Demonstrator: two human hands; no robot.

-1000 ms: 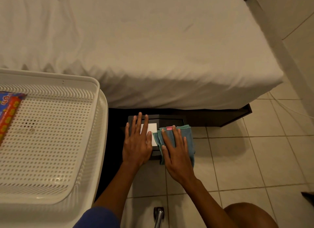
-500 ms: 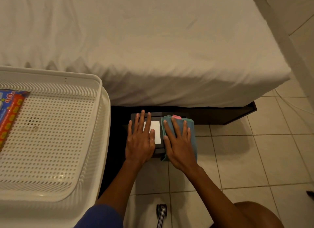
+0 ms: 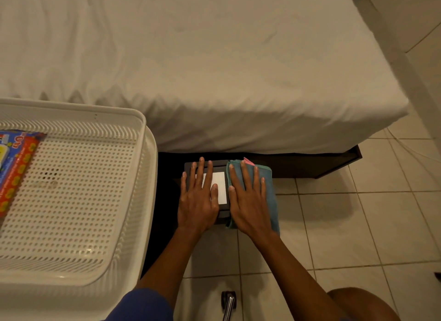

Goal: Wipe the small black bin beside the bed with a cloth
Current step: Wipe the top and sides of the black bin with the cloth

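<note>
Head view: small black bin (image 3: pixel 223 213) on the tiled floor (image 3: pixel 334 225), tucked against the bed (image 3: pixel 214 69) base. Left hand (image 3: pixel 198 201) flat, fingers spread, on the lid's white label (image 3: pixel 220 187). Right hand (image 3: pixel 248 201) flat and spread too, pressing a teal cloth (image 3: pixel 270 196) over the bin's right side.

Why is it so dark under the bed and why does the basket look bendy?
In the head view, the bed blocks the dim yellowish room light, so the black bin sits in shadow; the wide-angle lens curves the white basket near the edge; both hands look sharp.
</note>
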